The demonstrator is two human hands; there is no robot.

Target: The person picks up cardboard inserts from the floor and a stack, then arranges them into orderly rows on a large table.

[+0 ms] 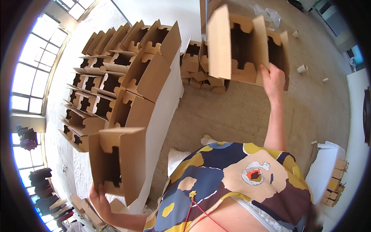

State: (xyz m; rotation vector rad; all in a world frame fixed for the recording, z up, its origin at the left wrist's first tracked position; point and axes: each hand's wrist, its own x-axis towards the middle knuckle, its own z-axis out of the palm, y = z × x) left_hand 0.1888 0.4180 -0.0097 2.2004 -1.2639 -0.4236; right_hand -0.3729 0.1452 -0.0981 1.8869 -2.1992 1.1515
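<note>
My left hand (pixel 99 202) grips the near edge of an open brown cardboard box (pixel 133 166). That box is at the near end of the white-covered table, in front of rows of similar open cardboard boxes (pixel 145 79). Out to the right, my right hand (pixel 274 79) pinches the wall where two open cardboard boxes (pixel 219 48) meet, holding them side by side above the floor. Their flaps stand up and their insides look dark. Some fingers of each hand are hidden behind the cardboard.
A white-covered table (pixel 164 112) carries the rows on my left. More cardboard boxes (pixel 191 63) are piled beyond its far end. Short pale tubes (pixel 302 69) and clear plastic (pixel 267 15) lie on the concrete floor (pixel 216 112). At right stands a white-covered surface (pixel 322 166) beside stacked cardboard (pixel 335 181).
</note>
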